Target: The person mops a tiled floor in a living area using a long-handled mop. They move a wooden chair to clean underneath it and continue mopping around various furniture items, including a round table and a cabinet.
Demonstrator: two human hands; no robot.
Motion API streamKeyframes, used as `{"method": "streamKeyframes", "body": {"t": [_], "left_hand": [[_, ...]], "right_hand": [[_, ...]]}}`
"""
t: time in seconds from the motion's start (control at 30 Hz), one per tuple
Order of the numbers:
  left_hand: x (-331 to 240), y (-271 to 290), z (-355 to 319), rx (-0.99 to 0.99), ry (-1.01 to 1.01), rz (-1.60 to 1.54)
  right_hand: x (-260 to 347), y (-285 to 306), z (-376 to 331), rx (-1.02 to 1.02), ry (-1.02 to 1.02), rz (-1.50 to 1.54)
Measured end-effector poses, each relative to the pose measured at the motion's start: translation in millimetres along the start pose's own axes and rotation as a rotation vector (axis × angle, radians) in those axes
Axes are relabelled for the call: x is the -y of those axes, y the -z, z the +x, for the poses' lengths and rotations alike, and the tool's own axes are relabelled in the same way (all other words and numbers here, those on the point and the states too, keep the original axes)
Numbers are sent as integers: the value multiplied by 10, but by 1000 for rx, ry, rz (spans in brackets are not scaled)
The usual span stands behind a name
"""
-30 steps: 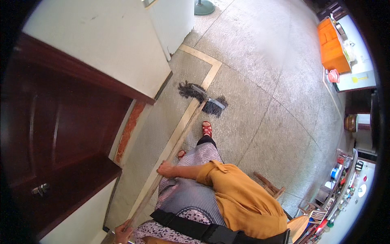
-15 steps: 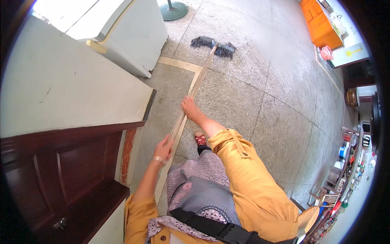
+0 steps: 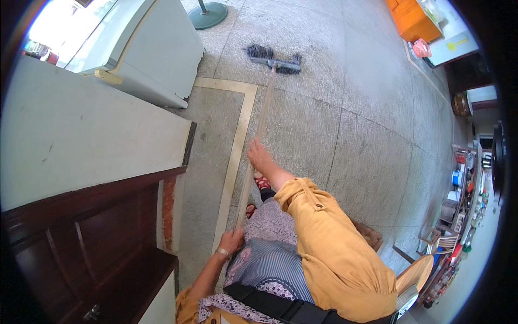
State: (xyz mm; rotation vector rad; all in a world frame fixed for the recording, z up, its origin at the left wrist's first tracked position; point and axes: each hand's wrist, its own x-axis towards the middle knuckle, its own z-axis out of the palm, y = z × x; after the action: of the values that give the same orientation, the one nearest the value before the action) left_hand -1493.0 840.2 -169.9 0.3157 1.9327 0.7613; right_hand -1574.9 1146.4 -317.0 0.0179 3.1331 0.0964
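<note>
Right of that boxy white appliance, left hand and right hand both grasp a dark-fringed, wooden-handled mop.

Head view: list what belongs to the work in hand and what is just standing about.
Belongs to the work:
Long pale wooden handle, with left hand and right hand on it
Dark grey fringed mop head at its far end

Just standing about:
White boxy appliance
Round green stand base
Orange boxy cabinet

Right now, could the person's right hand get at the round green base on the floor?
Probably not: the right hand holds the mop handle, and the green base stands farther off than the mop head.
</note>
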Motion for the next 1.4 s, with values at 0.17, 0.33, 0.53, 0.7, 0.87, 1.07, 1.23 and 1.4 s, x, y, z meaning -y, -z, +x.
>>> {"method": "streamKeyframes", "body": {"t": [0.17,0.33,0.53,0.7,0.87,1.07,1.23,1.4], "left_hand": [[537,421,-1740,133,307,76],[925,842,-3345,88,622,-21],[918,1005,-3651,-75,647,75],[686,866,-3029,-163,547,148],[-507,388,-1672,-345,375,316],[-2382,197,299,-24,446,-257],[-3907,-319,1916,155,341,-381],[-4653,-715,2994,224,329,-499]], "right_hand": [[1364,312,-689,515,251,138],[2798,918,-1444,654,630,548],[3000,547,-1571,318,829,886],[1979,519,-1323,130,613,802],[386,436,-930,101,524,620],[-2064,-122,-111,37,147,439],[-3940,-54,212,-283,-284,282],[-4703,-45,347,-332,-294,128]]}}
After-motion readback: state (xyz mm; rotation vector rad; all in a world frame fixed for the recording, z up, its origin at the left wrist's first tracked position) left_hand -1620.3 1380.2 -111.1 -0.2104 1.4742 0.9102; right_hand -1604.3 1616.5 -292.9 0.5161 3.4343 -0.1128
